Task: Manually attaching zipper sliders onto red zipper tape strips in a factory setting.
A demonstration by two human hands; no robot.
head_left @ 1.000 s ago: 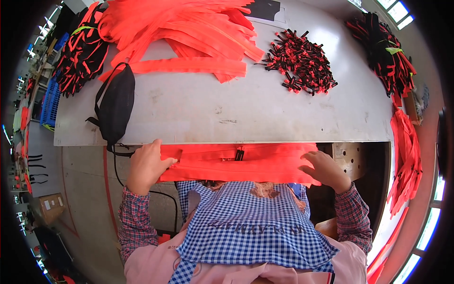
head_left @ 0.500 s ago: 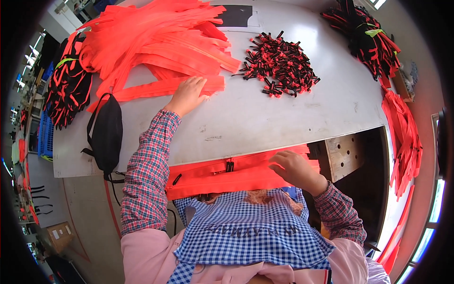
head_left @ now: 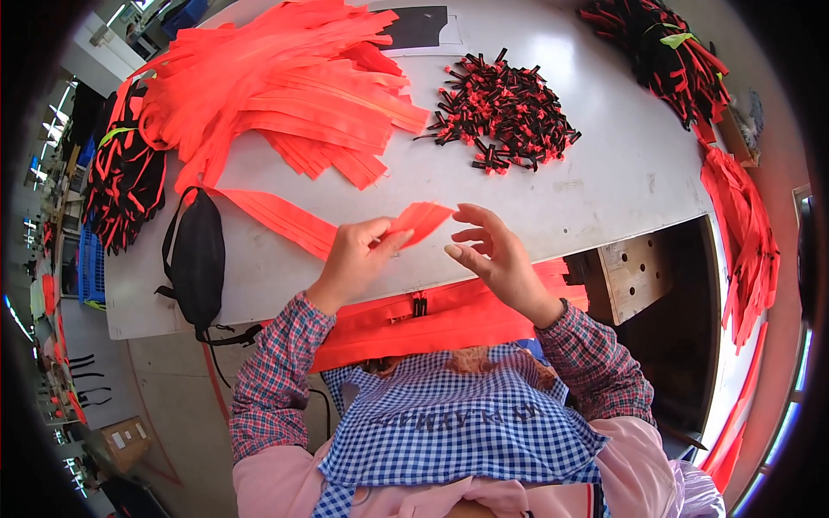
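An orange-red zipper strip (head_left: 281,223) runs from the left part of the table to my left hand (head_left: 356,259). The thumb and fingers pinch it close to its right end, which sticks out past them and tilts up. Just beside that free end is my right hand (head_left: 499,261), its fingers apart and nothing in it. Below both hands, more orange zippers (head_left: 440,328) lie across my lap at the table edge. A small black zipper pull (head_left: 420,306) shows on one of them.
A large heap of orange zipper strips (head_left: 285,95) covers the back left. Small black-and-red pulls (head_left: 509,112) are piled right of it. Black-and-red bundles (head_left: 125,168) lie at both sides. A black pouch (head_left: 197,255) hangs over the front-left edge. A wooden drawer (head_left: 635,276) stands under the table.
My left hand has lifted the strip's right end off the table and drawn it toward me. My right hand has risen from the lap toward that end.
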